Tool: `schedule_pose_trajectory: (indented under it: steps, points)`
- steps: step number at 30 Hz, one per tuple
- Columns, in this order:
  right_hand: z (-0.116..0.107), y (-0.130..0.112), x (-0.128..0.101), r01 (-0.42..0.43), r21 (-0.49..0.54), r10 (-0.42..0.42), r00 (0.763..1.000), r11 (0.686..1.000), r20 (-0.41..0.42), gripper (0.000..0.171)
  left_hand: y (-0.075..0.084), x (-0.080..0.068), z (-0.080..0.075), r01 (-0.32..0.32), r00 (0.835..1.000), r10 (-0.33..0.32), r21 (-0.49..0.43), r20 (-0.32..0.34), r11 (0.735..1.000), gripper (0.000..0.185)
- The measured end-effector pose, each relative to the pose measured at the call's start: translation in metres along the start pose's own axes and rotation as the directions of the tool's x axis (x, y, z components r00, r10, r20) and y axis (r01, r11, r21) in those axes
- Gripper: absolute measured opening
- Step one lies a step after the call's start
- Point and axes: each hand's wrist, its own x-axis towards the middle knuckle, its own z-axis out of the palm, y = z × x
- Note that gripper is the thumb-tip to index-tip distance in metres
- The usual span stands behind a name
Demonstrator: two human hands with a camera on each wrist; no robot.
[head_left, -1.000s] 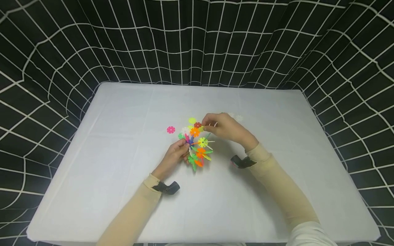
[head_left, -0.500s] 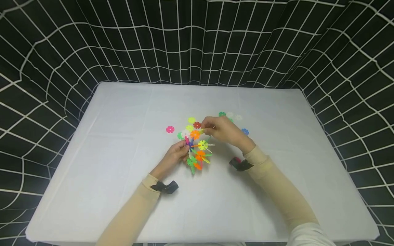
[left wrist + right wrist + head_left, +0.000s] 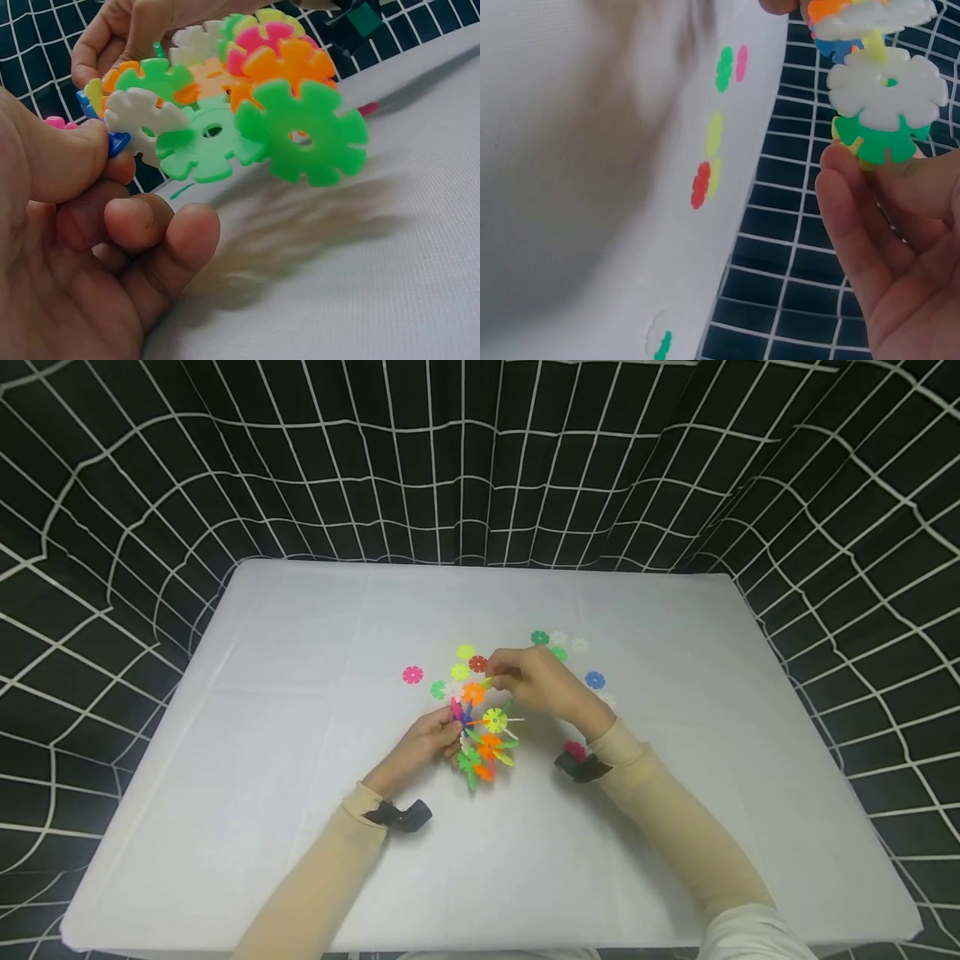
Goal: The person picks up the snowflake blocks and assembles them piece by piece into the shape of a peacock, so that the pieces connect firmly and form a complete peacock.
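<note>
Left hand fingers are curling in, thumb and finger pinching a blue disc at the left edge of the interlocked flower-disc cluster. That cluster is hanging near the middle of the head view, held up off the white tabletop. Just above it in the frame, the right hand is pinching a yellow notched disc at the cluster's top; whether its slot is biting, I'm not able to tell.

Loose pieces are lying around: a pink disc to the left, a red disc beside the right fingertips, a dark green disc above the knuckles.

With most of the cluster jutting rightward from one small grip, I'm thinking a crooked push could be twisting it out of the left fingers, or springing another joint apart. A shallow slot could be letting the yellow piece slip free.
</note>
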Motion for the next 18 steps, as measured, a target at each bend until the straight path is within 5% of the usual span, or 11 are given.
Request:
schedule_pose_trajectory:
  steps: [12, 18]
  points:
    - [0.0015, 0.0042, -0.0003, -0.020, 0.070, 0.018, 1.000, 0.997, 0.025, 0.010, -0.0003, 0.0006, -0.0027, 0.005, 1.000, -0.006, 0.025, 0.003, 1.000, 0.015]
    - [-0.0045, 0.0061, -0.0025, -0.068, 0.067, 0.064, 0.996, 0.995, 0.061, 0.012, -0.0002, 0.0034, -0.0004, -0.045, 0.991, 0.046, 0.011, -0.129, 0.999, 0.018]
